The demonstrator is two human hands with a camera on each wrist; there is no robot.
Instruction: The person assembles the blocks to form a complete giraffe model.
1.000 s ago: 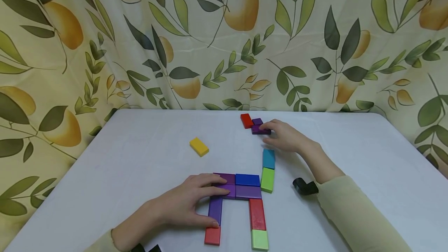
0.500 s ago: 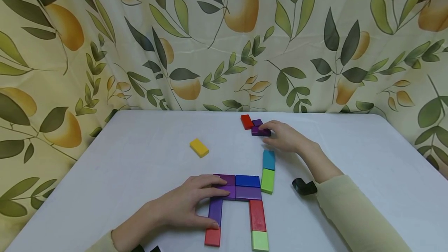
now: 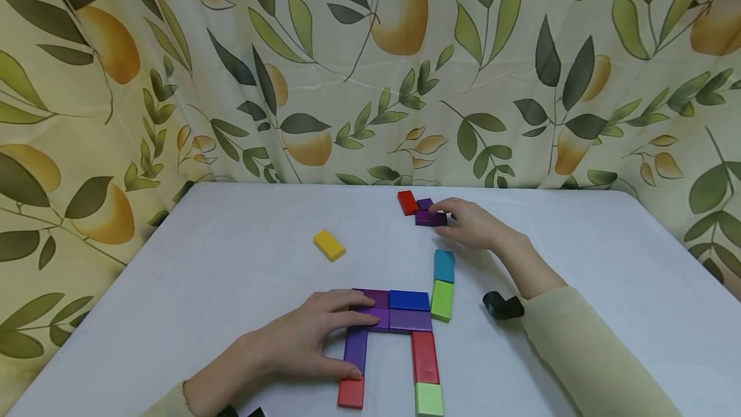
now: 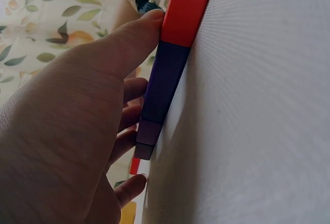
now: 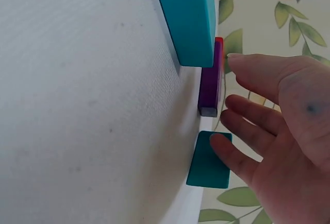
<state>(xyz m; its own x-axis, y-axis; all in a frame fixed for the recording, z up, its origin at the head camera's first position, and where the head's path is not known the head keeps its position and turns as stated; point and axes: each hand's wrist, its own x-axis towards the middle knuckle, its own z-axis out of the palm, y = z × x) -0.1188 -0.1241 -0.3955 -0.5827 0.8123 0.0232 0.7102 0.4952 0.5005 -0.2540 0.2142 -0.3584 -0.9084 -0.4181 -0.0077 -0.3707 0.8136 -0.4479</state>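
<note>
1. Head view: left hand [image 3: 312,333], fingers spreading wide, is resting on the near purple blocks [image 3: 384,315]; right hand [image 3: 477,222] is reaching to the far purple block [image 3: 431,219], which is lying right of a far red block [image 3: 407,203] on the desk [image 3: 231,237].
2. Head view, change: layout is matching a second ago; a dark sliver [image 3: 453,217] is newly showing beside the right fingers, suggesting slight adjusting only.
3. Left wrist view: thumb is lying at a near red block [image 4: 184,15], not gripping.
4. Right wrist view: thumb and fingers are standing apart; a teal block [image 5: 206,167] is showing behind one fingertip, contact unclear.
5. Labels: no readable writing is appearing.
</note>
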